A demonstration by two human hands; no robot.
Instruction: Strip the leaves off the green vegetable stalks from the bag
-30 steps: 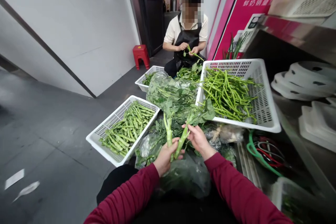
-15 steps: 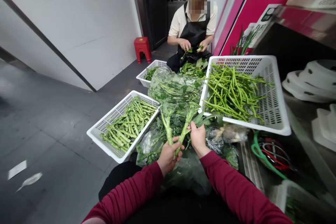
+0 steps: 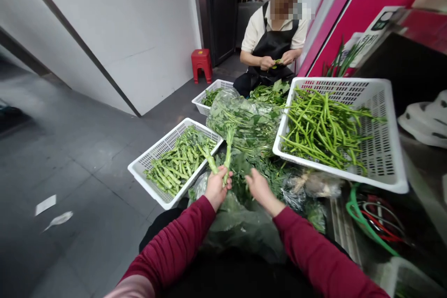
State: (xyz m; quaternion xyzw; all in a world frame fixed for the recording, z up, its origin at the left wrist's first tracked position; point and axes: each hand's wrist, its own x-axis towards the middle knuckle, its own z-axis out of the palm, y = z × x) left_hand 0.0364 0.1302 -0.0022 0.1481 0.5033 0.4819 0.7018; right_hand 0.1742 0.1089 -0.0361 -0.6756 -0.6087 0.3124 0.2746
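Note:
My left hand is closed around the lower ends of two thick green vegetable stalks, which look like Chinese broccoli. Their budded tops point up and away from me, spreading apart. To the right of them, my right hand has its fingers curled together, with a blurred dark green leaf at the fingertips. Beneath both hands lies a clear plastic bag with leafy greens around its far side. A white basket of trimmed stalks stands just left of my left hand.
A larger white basket of long thin green stems stands at right. Bagged greens lie ahead. Beyond them, a co-worker in a black apron handles greens beside a small basket. A red stool stands by the wall.
My left hand and its stalks have shifted slightly left, towards the stalk basket. The right hand has drawn away from the stalks. The co-worker's hands have come together. The view has turned somewhat left.

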